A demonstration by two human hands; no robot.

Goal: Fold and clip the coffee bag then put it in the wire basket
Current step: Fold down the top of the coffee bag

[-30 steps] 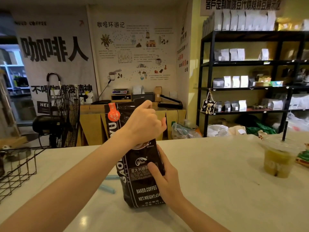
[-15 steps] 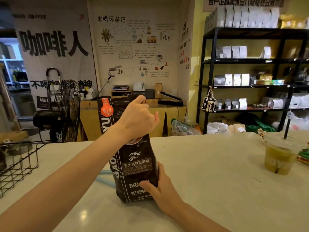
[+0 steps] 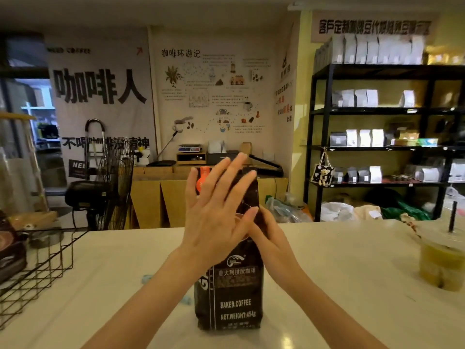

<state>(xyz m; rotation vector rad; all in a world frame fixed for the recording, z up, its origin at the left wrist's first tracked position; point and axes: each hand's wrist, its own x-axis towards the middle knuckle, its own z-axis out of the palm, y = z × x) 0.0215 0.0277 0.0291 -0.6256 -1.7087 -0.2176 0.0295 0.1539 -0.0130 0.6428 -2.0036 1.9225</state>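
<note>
left hand (image 3: 214, 222) lets go of the top, fingers now spread flat on the coffee bag (image 3: 230, 285) | right hand (image 3: 266, 235) clamped on its side | no fold, no clip yet | wire basket (image 3: 37, 263) off left, waiting

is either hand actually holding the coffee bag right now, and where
The right hand grips the coffee bag along its upper right edge. The left hand lies flat and open against its front, gripping nothing.

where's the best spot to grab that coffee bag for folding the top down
Probably the flat, empty top section of the coffee bag, pinched front and back from above. The bag stands upright on the counter, full and bulky lower down, so the thin upper part should crease most easily.
</note>
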